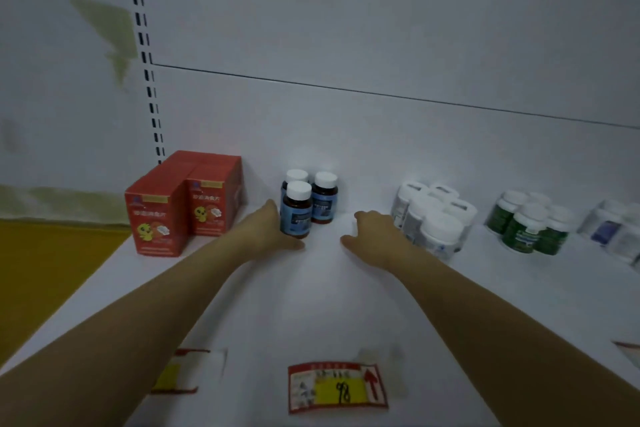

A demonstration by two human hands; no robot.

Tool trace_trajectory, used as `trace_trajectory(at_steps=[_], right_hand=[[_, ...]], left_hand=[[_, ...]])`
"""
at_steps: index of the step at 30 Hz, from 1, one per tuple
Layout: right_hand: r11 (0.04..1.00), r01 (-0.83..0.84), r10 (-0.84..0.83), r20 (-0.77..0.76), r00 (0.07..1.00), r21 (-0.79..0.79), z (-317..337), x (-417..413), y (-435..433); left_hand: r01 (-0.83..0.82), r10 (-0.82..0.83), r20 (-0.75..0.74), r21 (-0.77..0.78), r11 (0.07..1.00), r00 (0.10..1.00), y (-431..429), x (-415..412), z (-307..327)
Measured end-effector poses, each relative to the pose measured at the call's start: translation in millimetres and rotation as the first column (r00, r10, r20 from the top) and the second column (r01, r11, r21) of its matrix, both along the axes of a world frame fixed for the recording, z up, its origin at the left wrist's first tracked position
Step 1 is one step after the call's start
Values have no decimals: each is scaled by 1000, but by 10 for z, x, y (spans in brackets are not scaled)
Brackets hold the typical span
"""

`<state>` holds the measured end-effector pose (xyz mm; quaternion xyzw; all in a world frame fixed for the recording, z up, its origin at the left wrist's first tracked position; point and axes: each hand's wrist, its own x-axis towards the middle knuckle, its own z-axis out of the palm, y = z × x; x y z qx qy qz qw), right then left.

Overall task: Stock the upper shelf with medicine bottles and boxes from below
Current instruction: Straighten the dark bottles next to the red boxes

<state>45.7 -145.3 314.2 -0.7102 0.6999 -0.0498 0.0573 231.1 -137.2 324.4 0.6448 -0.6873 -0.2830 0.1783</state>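
Three brown bottles with white caps and blue labels (pixel 296 211) stand in a cluster at the back of the white shelf (pixel 311 305). My left hand (pixel 273 229) lies against the left side of the front bottle, fingers straight and thumb stretched along the shelf below it. My right hand (pixel 374 236) rests on the shelf a short way to the right, fingers spread and holding nothing, its far side close to a group of white bottles (pixel 433 215). Two red boxes (pixel 156 218) with a yellow cartoon figure stand at the shelf's left end.
Green bottles with white caps (pixel 530 225) and more white bottles (pixel 613 229) stand further right. Price tags (pixel 337 388) are fixed along the shelf's front edge. The white back panel rises behind, with a slotted upright (pixel 145 55) at the left. A yellow floor shows at lower left.
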Motion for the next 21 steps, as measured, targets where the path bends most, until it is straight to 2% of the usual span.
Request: trace_trajectory(at_steps=[6,18,21], right_hand=[[1000,-23,23,1,1000,-9,-69,-76,-276],[989,-73,96,178,979,-128,-146,90,-589],[984,-66,95,175,980,-165,-171,103,-617]], left_hand=[[17,-22,-83,-63,998,996,-202,-72,-128],[-31,-3,-216,-151,988,976,-283,-100,-182],[-40,3,-245,-145,989,969,-272,-130,-177]])
